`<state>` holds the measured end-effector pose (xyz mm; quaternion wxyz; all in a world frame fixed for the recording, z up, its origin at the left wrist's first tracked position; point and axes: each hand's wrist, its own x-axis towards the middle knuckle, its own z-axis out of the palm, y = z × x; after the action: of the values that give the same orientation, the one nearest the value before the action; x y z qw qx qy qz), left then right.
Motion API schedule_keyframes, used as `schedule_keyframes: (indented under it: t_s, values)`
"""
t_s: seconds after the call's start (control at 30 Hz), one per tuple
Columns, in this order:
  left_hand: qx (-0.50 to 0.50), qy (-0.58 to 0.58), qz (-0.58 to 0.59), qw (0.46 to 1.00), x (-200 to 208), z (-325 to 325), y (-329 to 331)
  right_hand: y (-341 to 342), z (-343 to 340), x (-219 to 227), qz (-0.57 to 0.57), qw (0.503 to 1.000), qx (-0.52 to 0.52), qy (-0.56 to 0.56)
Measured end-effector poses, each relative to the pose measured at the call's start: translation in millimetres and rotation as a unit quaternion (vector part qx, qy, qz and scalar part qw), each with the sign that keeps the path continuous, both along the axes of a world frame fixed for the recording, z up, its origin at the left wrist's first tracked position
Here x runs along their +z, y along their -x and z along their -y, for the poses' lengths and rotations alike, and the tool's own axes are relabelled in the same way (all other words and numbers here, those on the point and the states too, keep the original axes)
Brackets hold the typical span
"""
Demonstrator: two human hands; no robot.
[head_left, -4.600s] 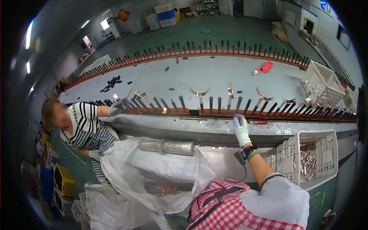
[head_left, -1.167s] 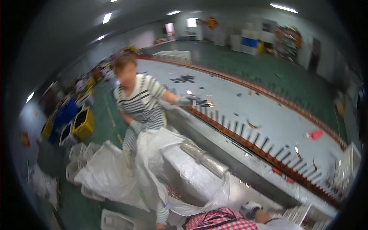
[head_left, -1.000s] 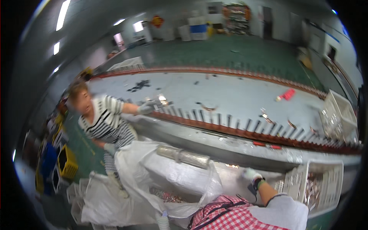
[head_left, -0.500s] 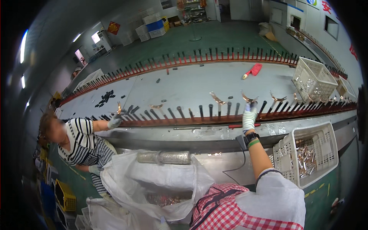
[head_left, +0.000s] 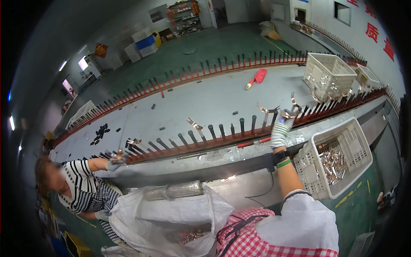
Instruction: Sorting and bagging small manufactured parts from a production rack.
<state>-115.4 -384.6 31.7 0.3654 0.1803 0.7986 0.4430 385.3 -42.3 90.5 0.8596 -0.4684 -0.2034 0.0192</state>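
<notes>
My right hand (head_left: 282,129), in a striped knit glove, reaches over the near row of upright pegs. Its fingers are closed around a shiny copper-coloured curved metal piece (head_left: 290,114); the glove hides part of the grip. Just left of it, a forked copper-coloured piece (head_left: 267,109) sits at the top of a peg, and another such piece (head_left: 195,124) is farther left along the row. Below the row, a red-handled tool (head_left: 245,144) lies on the metal ledge. My left hand is out of sight.
A co-worker's gloved hand (head_left: 115,162) holds metal pieces at the left. White crates stand on the table (head_left: 327,73) and at my right (head_left: 364,150), with metal parts inside. A white sack (head_left: 158,214) lies in front. A red-handled brush (head_left: 257,78) and black sleeves (head_left: 100,133) rest on the tabletop.
The view has swung to the right. My right hand remains at the near peg row, now with a copper-coloured piece at its fingertips. The co-worker's raised hand has come lower.
</notes>
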Motion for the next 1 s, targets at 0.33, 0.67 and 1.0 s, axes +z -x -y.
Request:
schedule_keyframes:
  t_s: [0.33, 0.67, 1.0]
  values:
    - [0.011, -0.079, 0.005, 0.997, -32.3, 9.8, 26.9, -92.7, -45.1, -84.5, 0.032, 0.958, -0.059, 0.279]
    - [0.025, -0.157, -0.027, 0.987, -89.5, 31.0, 49.4, -72.3, -66.0, -50.1, 0.041, 0.976, 0.094, 0.192]
    - [0.074, -0.135, -0.083, 0.985, -127.4, 45.1, 73.4, 250.6, 27.7, 7.2, 0.254, 0.863, 0.429, 0.076]
